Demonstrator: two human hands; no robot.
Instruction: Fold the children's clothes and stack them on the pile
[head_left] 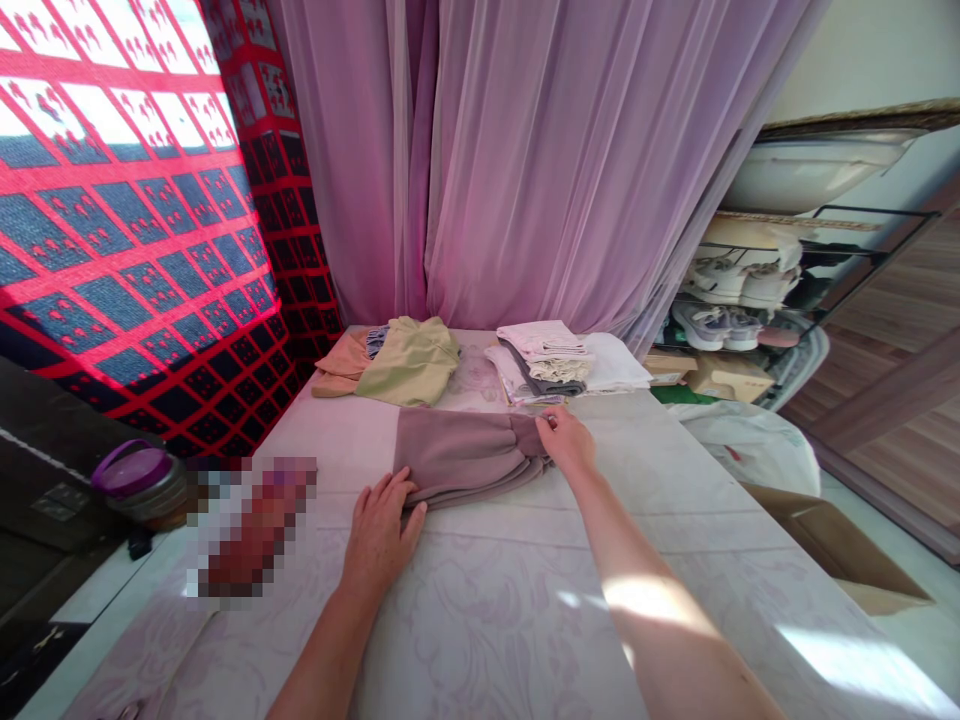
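A folded mauve-brown garment (461, 455) lies across the patterned white table cover (480, 600), with a gathered band at its right end. My left hand (381, 525) rests at its lower left corner, fingers stretched out, the tips on the cloth. At the band's upper right corner, my right hand (568, 440) pinches the fabric between thumb and fingers. Behind the garment on the right is a stack of folded clothes (544, 355) in pale pink, cream and dark grey. An olive-green garment (411, 362) lies at the back left over an orange-brown garment (341, 365).
Purple curtains (525, 170) hang behind the table. A red-and-black patterned cloth (135, 190) covers the left side. To the right stand a shoe rack (840, 250) and an open cardboard box (832, 545). A purple-lidded container (135, 475) and a blurred red object (259, 530) are at left.
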